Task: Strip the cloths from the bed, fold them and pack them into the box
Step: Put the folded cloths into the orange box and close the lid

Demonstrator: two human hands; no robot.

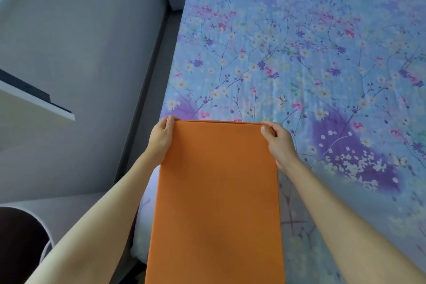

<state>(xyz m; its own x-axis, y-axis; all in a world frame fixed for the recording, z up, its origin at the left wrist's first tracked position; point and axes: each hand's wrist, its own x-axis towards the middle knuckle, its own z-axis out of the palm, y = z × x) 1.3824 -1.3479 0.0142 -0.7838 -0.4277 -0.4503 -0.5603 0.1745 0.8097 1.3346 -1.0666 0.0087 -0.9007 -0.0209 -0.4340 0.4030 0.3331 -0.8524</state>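
view: head-worn | faces: forward and down | close above bed [299, 53]

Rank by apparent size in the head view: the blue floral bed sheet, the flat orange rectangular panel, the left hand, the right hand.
1. blue floral bed sheet
2. flat orange rectangular panel, though nearer the camera
3. left hand and right hand: alike, unranked

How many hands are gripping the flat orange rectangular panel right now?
2. The left hand grips the flat orange rectangular panel at its far left corner; the right hand grips its far right corner. Neither is hidden.
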